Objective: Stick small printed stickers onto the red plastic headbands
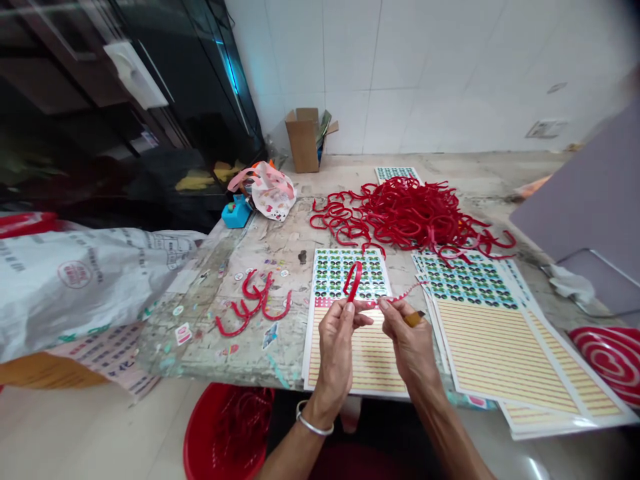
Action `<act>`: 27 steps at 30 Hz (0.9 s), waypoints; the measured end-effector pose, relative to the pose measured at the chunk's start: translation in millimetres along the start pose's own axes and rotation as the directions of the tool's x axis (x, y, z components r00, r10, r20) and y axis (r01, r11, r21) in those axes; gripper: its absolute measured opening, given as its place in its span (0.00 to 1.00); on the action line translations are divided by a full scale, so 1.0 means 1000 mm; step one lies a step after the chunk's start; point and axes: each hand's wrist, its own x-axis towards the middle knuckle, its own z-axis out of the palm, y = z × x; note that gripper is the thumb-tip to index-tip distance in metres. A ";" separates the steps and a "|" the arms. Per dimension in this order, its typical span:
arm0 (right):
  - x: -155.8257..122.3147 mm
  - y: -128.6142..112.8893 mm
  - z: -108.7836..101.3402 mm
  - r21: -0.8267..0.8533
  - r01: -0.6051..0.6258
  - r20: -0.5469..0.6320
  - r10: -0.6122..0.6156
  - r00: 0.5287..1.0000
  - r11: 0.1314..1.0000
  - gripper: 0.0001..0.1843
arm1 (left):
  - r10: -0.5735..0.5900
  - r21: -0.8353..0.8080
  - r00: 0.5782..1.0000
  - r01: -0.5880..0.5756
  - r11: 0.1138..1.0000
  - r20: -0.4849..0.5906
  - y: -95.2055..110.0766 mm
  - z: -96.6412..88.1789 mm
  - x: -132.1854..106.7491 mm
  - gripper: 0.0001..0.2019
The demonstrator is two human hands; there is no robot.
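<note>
My left hand [337,347], a silver bangle at its wrist, is closed on a red headband [355,280] that stands up from its fingers. My right hand [407,337] pinches a thin red scalloped sticker strip [407,292], which runs from near the left fingers out to the right. A small yellow tool with a dark tip [414,319] is tucked in the same hand; its kind is unclear. Both hands are over a sticker sheet [355,353] with green-blue pictures at the top and yellow-and-red stripes below. Several red headbands [277,315] lie on the table to the left.
A big heap of red headbands [415,213] covers the back of the table. More striped sheets [495,340] lie at right. A red basin [200,427] stands below the front edge. Behind are a cardboard box [303,143], a blue container [237,213] and a white-pink bag [273,190].
</note>
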 end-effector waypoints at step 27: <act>0.031 -0.024 -0.021 -0.447 0.322 0.494 -0.070 0.867 0.835 0.14 | -0.133 0.106 0.989 0.126 0.986 0.058 -0.016 -0.005 -0.003 0.09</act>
